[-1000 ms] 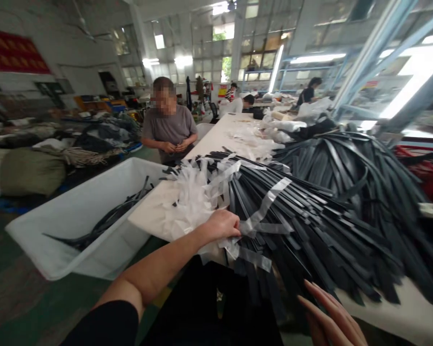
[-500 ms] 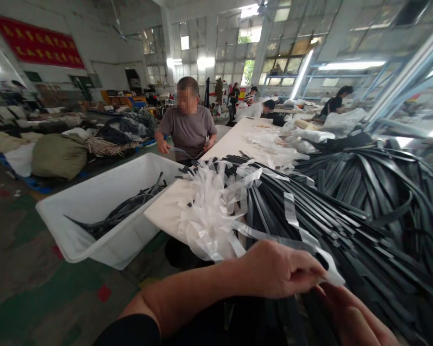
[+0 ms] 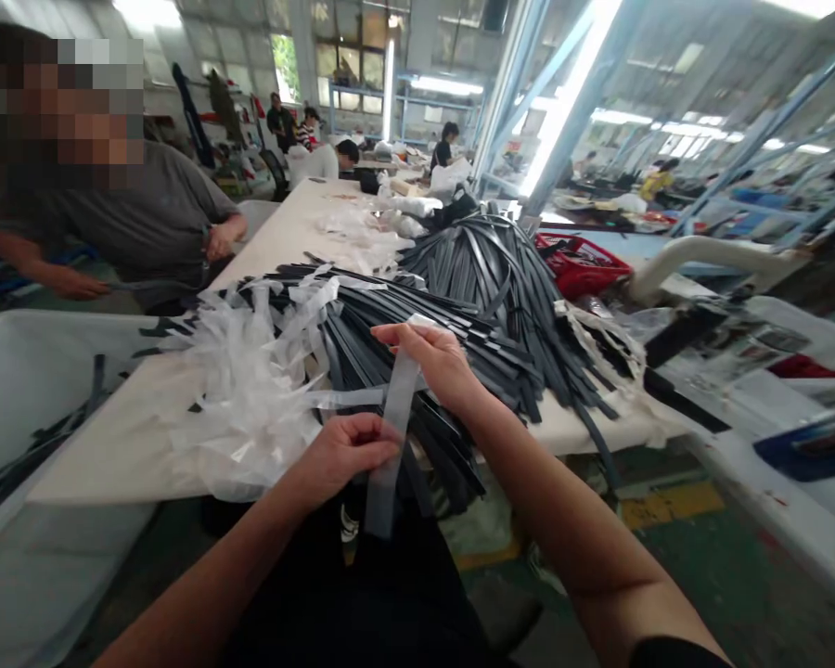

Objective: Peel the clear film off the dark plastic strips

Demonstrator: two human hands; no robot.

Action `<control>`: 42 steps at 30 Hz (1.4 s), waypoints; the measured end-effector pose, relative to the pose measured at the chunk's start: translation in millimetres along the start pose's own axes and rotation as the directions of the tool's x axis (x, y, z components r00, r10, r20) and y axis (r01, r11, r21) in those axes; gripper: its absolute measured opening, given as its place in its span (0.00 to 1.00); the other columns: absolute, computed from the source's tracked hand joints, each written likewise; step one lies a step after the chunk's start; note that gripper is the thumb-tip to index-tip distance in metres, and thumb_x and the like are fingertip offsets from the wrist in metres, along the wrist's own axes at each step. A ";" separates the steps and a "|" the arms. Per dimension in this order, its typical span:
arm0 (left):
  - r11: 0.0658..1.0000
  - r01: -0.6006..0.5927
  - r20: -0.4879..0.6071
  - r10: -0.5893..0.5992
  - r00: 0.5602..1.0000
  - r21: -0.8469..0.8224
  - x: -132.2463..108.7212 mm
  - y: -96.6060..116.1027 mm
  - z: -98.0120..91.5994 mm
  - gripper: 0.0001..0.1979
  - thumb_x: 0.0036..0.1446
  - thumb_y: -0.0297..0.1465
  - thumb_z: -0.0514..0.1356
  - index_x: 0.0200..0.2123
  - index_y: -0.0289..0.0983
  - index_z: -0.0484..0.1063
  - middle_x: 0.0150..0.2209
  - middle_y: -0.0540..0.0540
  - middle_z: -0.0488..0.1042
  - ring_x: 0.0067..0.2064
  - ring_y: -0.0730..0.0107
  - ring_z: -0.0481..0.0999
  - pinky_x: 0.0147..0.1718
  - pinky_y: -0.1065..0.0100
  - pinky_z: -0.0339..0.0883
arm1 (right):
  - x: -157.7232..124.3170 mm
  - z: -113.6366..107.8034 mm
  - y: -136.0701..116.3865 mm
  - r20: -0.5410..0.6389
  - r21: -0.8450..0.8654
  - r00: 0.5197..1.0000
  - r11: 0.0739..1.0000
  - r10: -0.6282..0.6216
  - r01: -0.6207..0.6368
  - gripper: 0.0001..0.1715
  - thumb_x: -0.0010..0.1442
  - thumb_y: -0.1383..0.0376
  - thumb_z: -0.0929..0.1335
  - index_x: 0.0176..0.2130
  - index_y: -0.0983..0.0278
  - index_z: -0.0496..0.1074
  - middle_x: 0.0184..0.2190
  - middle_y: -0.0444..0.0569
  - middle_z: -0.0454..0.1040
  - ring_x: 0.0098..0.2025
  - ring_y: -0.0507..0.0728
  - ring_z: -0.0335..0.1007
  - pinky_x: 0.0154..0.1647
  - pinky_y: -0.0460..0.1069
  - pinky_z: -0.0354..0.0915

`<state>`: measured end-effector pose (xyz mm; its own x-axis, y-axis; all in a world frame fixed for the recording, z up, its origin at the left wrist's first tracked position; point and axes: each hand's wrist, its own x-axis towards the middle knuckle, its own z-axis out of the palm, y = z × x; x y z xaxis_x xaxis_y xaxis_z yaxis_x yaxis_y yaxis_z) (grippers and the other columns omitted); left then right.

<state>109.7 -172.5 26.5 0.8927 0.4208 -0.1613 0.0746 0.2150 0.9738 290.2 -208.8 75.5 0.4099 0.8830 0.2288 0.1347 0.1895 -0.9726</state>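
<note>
A translucent plastic strip hangs in front of me over the table's near edge. My right hand pinches it near the upper end. Lower down, my left hand is closed, thumb and fingers pressed on the strip's left edge. Behind my hands lie long flat black strips, many side by side on the table. To the left of them spreads a loose heap of clear plastic strips, one of which reaches toward the strip I hold.
A pale table carries the strips, with a bigger black pile further back. At left stands a white bin holding black strips, beside a co-worker. A red basket and a white machine arm are at right.
My view has swung to the right. Both hands, which were close together at the lower right, are now apart along the plastic strip, the right one higher.
</note>
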 end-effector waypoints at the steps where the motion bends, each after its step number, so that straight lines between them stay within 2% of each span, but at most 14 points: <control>1: 1.000 0.010 -0.005 -0.010 1.000 0.005 -0.4 -1.6 0.0 0.13 0.47 0.37 0.68 0.33 0.34 0.78 0.24 0.51 0.71 0.24 0.77 0.65 0.25 0.72 0.60 | 6.1 -1.8 1.7 0.004 -0.012 1.000 1.000 -0.007 0.007 0.22 0.63 0.51 0.66 0.40 0.64 0.80 0.43 0.50 0.81 0.44 0.57 0.75 0.50 0.54 0.68; 4: 0.998 0.061 -0.026 -0.061 0.998 -0.014 -3.3 -8.0 -1.7 0.16 0.49 0.39 0.68 0.38 0.34 0.79 0.23 0.51 0.71 0.24 0.76 0.66 0.25 0.71 0.60 | 19.8 -8.0 6.0 0.009 -0.034 0.999 0.999 -0.039 0.039 0.23 0.63 0.50 0.66 0.39 0.64 0.80 0.42 0.49 0.81 0.45 0.57 0.74 0.50 0.53 0.68; 7: 0.990 0.129 -0.041 -0.131 0.991 -0.047 -7.1 -15.8 -5.2 0.20 0.51 0.41 0.67 0.43 0.35 0.79 0.26 0.49 0.75 0.26 0.74 0.69 0.27 0.71 0.62 | 27.6 -13.8 8.6 0.007 -0.027 0.999 0.999 -0.044 0.044 0.23 0.62 0.50 0.66 0.38 0.65 0.80 0.43 0.50 0.80 0.46 0.57 0.74 0.49 0.52 0.68; 10: 0.987 0.155 -0.039 -0.157 0.987 -0.045 -9.8 -21.7 -7.3 0.20 0.51 0.41 0.67 0.45 0.36 0.78 0.28 0.49 0.76 0.27 0.74 0.70 0.28 0.71 0.62 | 31.4 -16.5 9.1 0.016 -0.012 0.999 0.999 -0.050 0.050 0.22 0.63 0.51 0.66 0.39 0.65 0.80 0.43 0.50 0.80 0.46 0.58 0.74 0.48 0.53 0.68; 13: 0.986 0.162 0.031 -0.164 0.986 0.037 -10.4 -23.2 -5.2 0.19 0.51 0.41 0.66 0.42 0.35 0.79 0.26 0.49 0.75 0.26 0.73 0.70 0.29 0.70 0.63 | 33.3 -15.2 6.7 0.042 0.007 0.994 0.995 -0.098 0.098 0.22 0.64 0.51 0.65 0.39 0.64 0.80 0.43 0.49 0.80 0.48 0.58 0.73 0.51 0.53 0.67; 16: 0.969 0.208 0.089 -0.221 0.971 0.134 -9.7 -20.6 0.4 0.17 0.50 0.42 0.66 0.37 0.35 0.79 0.27 0.47 0.77 0.25 0.70 0.73 0.28 0.68 0.64 | 33.1 -11.2 2.9 0.093 -0.012 0.985 0.989 -0.147 0.149 0.21 0.66 0.53 0.64 0.39 0.63 0.80 0.44 0.48 0.80 0.49 0.57 0.73 0.53 0.53 0.66; 18: 0.959 0.212 0.097 -0.233 0.968 0.186 -9.2 -18.5 4.2 0.16 0.50 0.43 0.65 0.33 0.35 0.80 0.28 0.46 0.78 0.27 0.68 0.74 0.29 0.68 0.64 | 31.7 -8.2 2.2 0.124 -0.063 0.983 0.988 -0.135 0.143 0.20 0.68 0.55 0.63 0.40 0.63 0.79 0.44 0.47 0.80 0.50 0.56 0.74 0.54 0.52 0.65; 22: 0.963 0.138 0.070 -0.158 0.985 0.233 -8.6 -21.0 9.0 0.15 0.52 0.43 0.64 0.26 0.37 0.80 0.26 0.45 0.78 0.31 0.64 0.75 0.35 0.66 0.65 | 31.5 -8.0 10.2 0.110 -0.132 0.992 0.988 -0.069 0.083 0.18 0.69 0.61 0.61 0.40 0.64 0.79 0.43 0.47 0.80 0.48 0.54 0.74 0.53 0.48 0.65; 27: 0.980 0.147 0.006 -0.149 0.989 0.133 -8.4 -35.4 14.4 0.15 0.48 0.44 0.67 0.23 0.38 0.80 0.27 0.44 0.78 0.33 0.60 0.75 0.39 0.64 0.66 | 35.4 -22.6 27.0 0.066 -0.186 0.987 0.974 0.144 -0.130 0.22 0.71 0.60 0.59 0.40 0.66 0.78 0.41 0.48 0.79 0.44 0.52 0.74 0.43 0.44 0.67; 32: 0.992 0.127 -0.041 -0.127 0.991 -0.012 -4.9 -37.0 13.6 0.16 0.46 0.45 0.69 0.23 0.37 0.79 0.27 0.45 0.78 0.33 0.63 0.74 0.37 0.65 0.68 | 25.4 -36.8 38.6 0.144 -0.283 0.958 0.938 0.249 -0.201 0.24 0.68 0.54 0.63 0.33 0.67 0.78 0.30 0.46 0.78 0.33 0.53 0.72 0.30 0.44 0.65; 35: 0.989 0.099 -0.124 -0.112 0.986 -0.105 2.2 -30.2 9.1 0.16 0.44 0.44 0.72 0.23 0.36 0.79 0.27 0.47 0.77 0.33 0.67 0.75 0.37 0.69 0.69 | 13.4 -44.1 42.0 0.145 -0.325 0.952 0.922 0.269 -0.211 0.23 0.68 0.56 0.63 0.32 0.68 0.78 0.30 0.47 0.79 0.33 0.53 0.74 0.31 0.44 0.66; 38: 0.969 0.056 -0.221 -0.112 0.969 -0.242 11.3 -22.4 7.1 0.16 0.37 0.40 0.76 0.23 0.35 0.79 0.25 0.49 0.76 0.30 0.71 0.75 0.35 0.72 0.71 | -0.3 -54.4 41.7 0.111 -0.356 0.963 0.914 0.247 -0.194 0.19 0.68 0.60 0.62 0.36 0.67 0.78 0.36 0.48 0.80 0.36 0.52 0.76 0.35 0.44 0.67; 40: 0.928 0.026 -0.271 -0.135 0.953 -0.372 16.4 -17.5 7.8 0.17 0.31 0.36 0.78 0.23 0.35 0.78 0.25 0.50 0.77 0.29 0.72 0.75 0.34 0.72 0.73 | -11.3 -64.1 39.8 0.058 -0.389 0.975 0.904 0.213 -0.175 0.18 0.68 0.61 0.62 0.38 0.66 0.78 0.37 0.48 0.80 0.38 0.53 0.76 0.37 0.45 0.66; 42: 0.883 0.008 -0.310 -0.174 0.935 -0.470 19.7 -13.2 9.0 0.17 0.29 0.32 0.79 0.24 0.35 0.78 0.28 0.48 0.79 0.30 0.70 0.77 0.34 0.71 0.75 | -25.3 -74.7 37.5 -0.019 -0.429 0.985 0.888 0.172 -0.163 0.17 0.67 0.61 0.62 0.39 0.65 0.78 0.37 0.48 0.79 0.39 0.54 0.75 0.40 0.46 0.65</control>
<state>130.3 -175.0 11.9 0.6834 0.6294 -0.3698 -0.1356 0.6073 0.7828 352.3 -256.1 36.4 0.4443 0.8939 0.0591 0.4396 -0.1601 -0.8838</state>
